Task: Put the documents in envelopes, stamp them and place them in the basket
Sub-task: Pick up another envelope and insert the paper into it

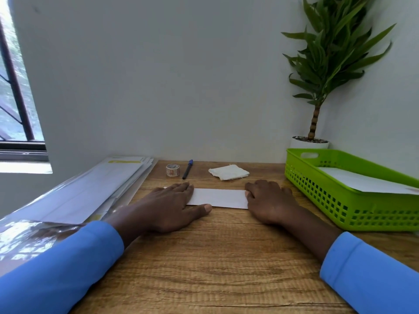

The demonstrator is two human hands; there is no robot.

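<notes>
Waiting envelope stack (90, 191): white envelopes with yellow strips lie in a clear sleeve along the desk's left edge. I read them as parked within the left hand's reach, off the working patch.
Left hand (167, 207): it lies palm down with the fingers straight, over the left end of the folded white sheet. I judge it pins the paper so it cannot slide.
Small roll (172, 170): it stands on edge near the back wall and carries orange print. These are probably the stamps, set where either hand can fetch them.
Pen (187, 169): blue-capped, it lies just right of the roll, not touching it.
Folded white sheet (218, 198): this is the task's thing, a long strip flat on the wooden desk (215, 257), spanning the gap between the hands. I take it for a document being creased to envelope width, not yet in an envelope.
Cloth (229, 172): folded and white, it lies behind the sheet with nothing touching it.
Right hand (269, 200): the knuckles are up and the fingers bent, with their tips at the sheet's right end. I cannot tell whether it pinches the edge or only presses. The two hands are apart, one at each end.
Green basket (328, 196): it sits at the desk's right side, near the right hand, and holds one white envelope (362, 180). I judge that one finished.
Potted plant (328, 64): it stands in the corner behind the basket.
</notes>
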